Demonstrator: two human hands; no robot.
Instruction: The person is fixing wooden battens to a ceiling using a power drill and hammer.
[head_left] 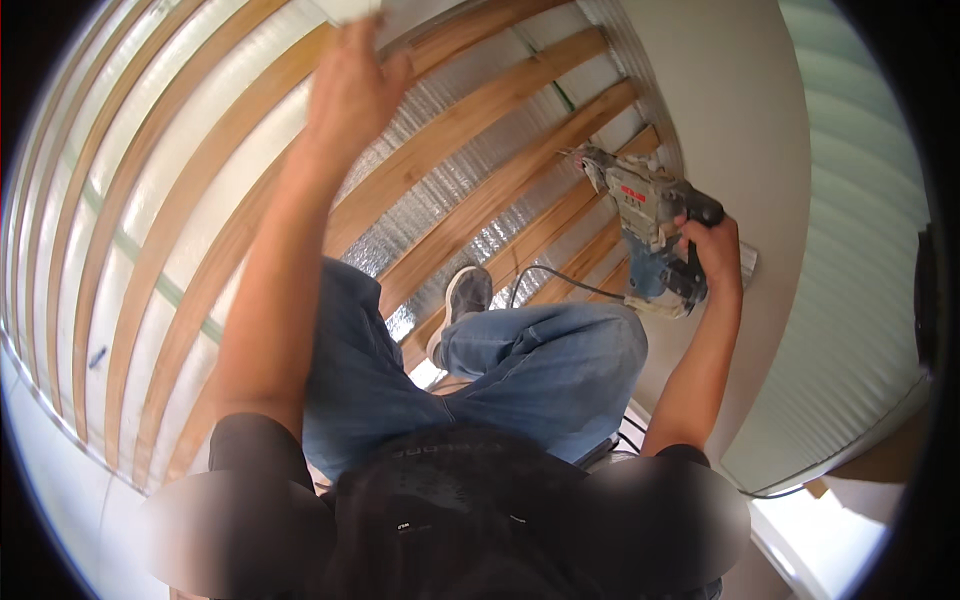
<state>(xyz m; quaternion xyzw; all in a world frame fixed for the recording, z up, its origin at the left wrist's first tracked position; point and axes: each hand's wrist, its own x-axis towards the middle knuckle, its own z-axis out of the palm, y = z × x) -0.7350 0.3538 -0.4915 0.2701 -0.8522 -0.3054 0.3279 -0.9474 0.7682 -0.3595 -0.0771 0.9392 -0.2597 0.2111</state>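
My right hand (pixel 712 245) is wrapped round the rear handle of a dusty grey and blue rotary hammer drill (pixel 648 215). The drill stays up off to the right, its front end pointing to the upper left, close to the wooden battens (pixel 510 220). My left hand (pixel 355 85) reaches up and forward at the top of the view, thumb apart from the fingers. Its fingertips meet a pale white thing (pixel 345 8) cut off by the upper edge. Blur hides whether those fingers grip it.
Silvery foil sheeting (pixel 430 125) shows between the battens. A dark cable (pixel 545 270) loops from the drill past my shoe (pixel 468 292). A plain beige panel (pixel 715 90) and pale green corrugated sheeting (pixel 860 200) rise on the right. My bent jeans-clad legs (pixel 545 355) are below.
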